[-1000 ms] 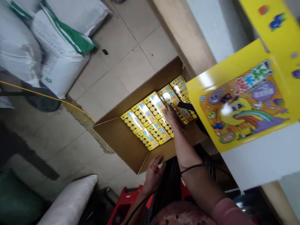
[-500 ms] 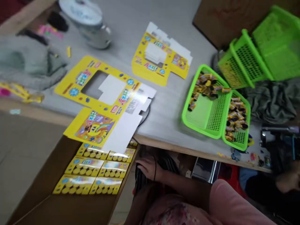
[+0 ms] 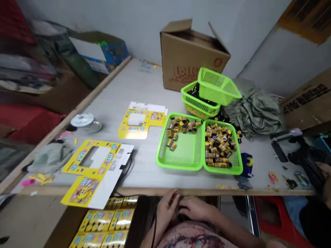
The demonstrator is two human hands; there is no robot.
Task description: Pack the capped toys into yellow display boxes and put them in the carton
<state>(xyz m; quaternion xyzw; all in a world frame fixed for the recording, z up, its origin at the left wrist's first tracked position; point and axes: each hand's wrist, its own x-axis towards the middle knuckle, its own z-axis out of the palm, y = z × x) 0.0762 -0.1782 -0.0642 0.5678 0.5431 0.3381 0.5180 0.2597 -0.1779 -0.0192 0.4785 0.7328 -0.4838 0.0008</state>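
Note:
My left hand (image 3: 166, 210) is at the table's front edge, over my lap, with its fingers bent and drawn together. Close beside it, my right hand (image 3: 197, 208) curls inward. Anything between the fingers is hidden; a dark patch shows between the hands. A thin dark cord hangs along my left forearm. On the table to the left lies a flat yellow box blank (image 3: 84, 188) with a cut-out window, jutting over the edge. Farther back is a stack of similar blanks (image 3: 134, 132).
Two green baskets (image 3: 179, 168) hold small yellow-and-black cylinders. More green baskets (image 3: 218, 86) are stacked behind, before a cardboard carton (image 3: 192, 60). Below left, an open carton holds packed yellow boxes (image 3: 98, 220). A tape roll (image 3: 84, 120) and crumpled cloth (image 3: 258, 113) lie on the table.
The view has swung up and to the right, so the wall and carton show. My hands now sit close together at the table edge; earlier one rested on dark striped material.

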